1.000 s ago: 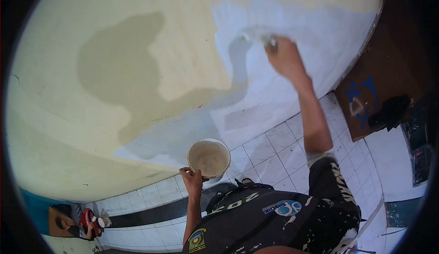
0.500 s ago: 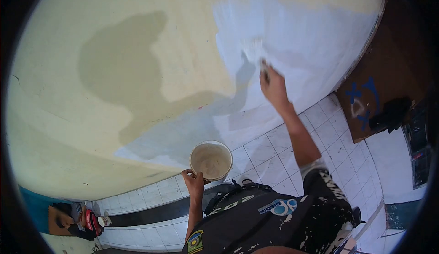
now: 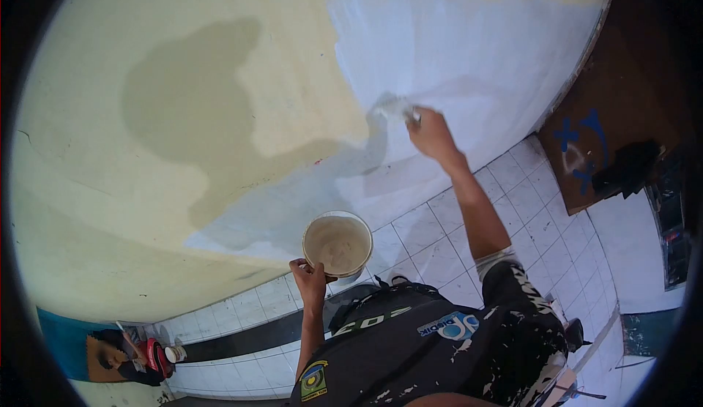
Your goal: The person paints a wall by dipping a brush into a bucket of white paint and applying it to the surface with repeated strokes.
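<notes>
My right hand (image 3: 433, 137) is closed round the handle of a paintbrush (image 3: 399, 108), its pale bristles against the wall (image 3: 198, 107). Blurring hides the brush's exact shape. Around it spreads a patch of white paint (image 3: 454, 41) over the yellowish wall. Lower down, my left hand (image 3: 309, 279) grips the rim of a paint bucket (image 3: 337, 244) with its thumb and fingers. The bucket is tilted so its inside shows, stained beige.
White floor tiles (image 3: 432, 224) run along the wall's foot. At lower left a person (image 3: 132, 356) is near a small white bucket (image 3: 174, 353). A brown panel (image 3: 586, 114) with blue marks and a black cloth (image 3: 627, 169) stand right.
My right hand has moved slightly down with the paintbrush, which now points more to the left. My left hand and the bucket have barely shifted.
</notes>
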Demonstrator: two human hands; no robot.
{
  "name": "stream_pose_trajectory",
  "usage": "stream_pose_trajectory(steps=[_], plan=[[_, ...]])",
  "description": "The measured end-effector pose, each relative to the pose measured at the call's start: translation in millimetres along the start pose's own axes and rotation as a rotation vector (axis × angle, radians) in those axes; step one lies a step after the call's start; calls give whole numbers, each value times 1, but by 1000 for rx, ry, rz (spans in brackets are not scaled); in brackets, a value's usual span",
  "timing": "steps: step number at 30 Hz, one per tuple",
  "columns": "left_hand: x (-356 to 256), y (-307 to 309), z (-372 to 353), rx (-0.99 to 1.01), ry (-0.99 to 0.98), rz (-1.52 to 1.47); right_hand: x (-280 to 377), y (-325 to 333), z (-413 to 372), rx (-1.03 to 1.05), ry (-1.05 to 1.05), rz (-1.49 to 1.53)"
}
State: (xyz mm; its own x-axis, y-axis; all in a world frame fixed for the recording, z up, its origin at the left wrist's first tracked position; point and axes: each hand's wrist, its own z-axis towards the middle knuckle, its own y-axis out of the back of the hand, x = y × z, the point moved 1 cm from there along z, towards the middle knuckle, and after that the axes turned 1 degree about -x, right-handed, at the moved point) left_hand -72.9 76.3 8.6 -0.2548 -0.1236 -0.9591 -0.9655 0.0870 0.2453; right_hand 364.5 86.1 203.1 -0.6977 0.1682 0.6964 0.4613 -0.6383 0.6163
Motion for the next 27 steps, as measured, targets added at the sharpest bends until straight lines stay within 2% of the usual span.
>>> stream_pose_trajectory(steps=[1, 5, 8, 10, 13, 15, 17, 18, 20, 23, 27], plan=[[-2, 0, 0, 5, 0, 2, 26, 23, 8, -35, -18, 7], [-45, -10, -16, 7, 78, -76, 104, 91, 29, -296, 266, 180], [-48, -10, -17, 36, 109, -106, 141, 110, 30, -304, 270, 224], [-43, -6, -15, 39, 96, -74, 111, 78, 29, -334, 311, 201], [-46, -3, -17, -3, 67, -39, 23, -12, 9, -344, 335, 49], [-61, -3, -26, -27, 160, -122, -51, -79, -30, -270, 258, 11], [-38, 4, -21, -46, 128, -110, -106, -122, -71, -122, 149, 12], [-29, 5, -18, -57, 98, -93, -123, -130, -80, -118, 156, 13], [-26, 6, -18, -38, 101, -87, -146, -143, -98, 81, -76, 59], [-50, 6, -22, -4, 114, -63, -131, -133, -94, 150, -197, -27], [-55, 5, -21, 2, 141, -66, -102, -105, -58, 202, -132, -184]])
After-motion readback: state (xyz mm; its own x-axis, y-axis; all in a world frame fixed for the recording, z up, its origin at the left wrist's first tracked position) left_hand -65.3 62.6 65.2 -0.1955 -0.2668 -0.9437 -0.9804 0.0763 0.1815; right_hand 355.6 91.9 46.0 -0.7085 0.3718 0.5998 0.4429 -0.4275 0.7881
